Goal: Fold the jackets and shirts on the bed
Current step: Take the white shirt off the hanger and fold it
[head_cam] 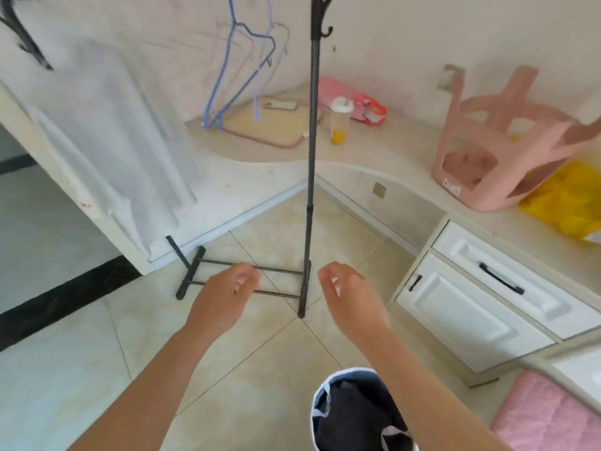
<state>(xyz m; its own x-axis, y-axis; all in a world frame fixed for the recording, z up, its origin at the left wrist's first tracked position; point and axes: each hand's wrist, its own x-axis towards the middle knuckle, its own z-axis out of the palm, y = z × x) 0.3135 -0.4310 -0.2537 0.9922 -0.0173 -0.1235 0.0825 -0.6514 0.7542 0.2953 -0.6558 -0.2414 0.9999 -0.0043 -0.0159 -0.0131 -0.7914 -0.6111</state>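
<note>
Shirt (107, 131), upper left: thin white cloth, matt. Rack pole (312, 125): dark metal, matt finish. Stool (533, 170), right: pink moulded plastic — smooth, slight sheen. Floor (81, 369): beige tile, glossy. Cabinet (455, 314): white fronts, smooth. Mat (546, 415), lower right — pink cloth, fluffy pile.

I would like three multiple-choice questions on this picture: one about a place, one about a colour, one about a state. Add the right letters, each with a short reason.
1. Where does the pink stool lie?
A on the floor
B on the ledge
C on a bed

2. What colour are the cabinet handles?
A black
B gold
C white

3. What do the left hand and the right hand hold?
A a book
B a towel
C nothing

Answers:
1 B, it lies tipped over on the ledge.
2 A, they are dark bars on white fronts.
3 C, both hands are loosely curled and empty.
</note>
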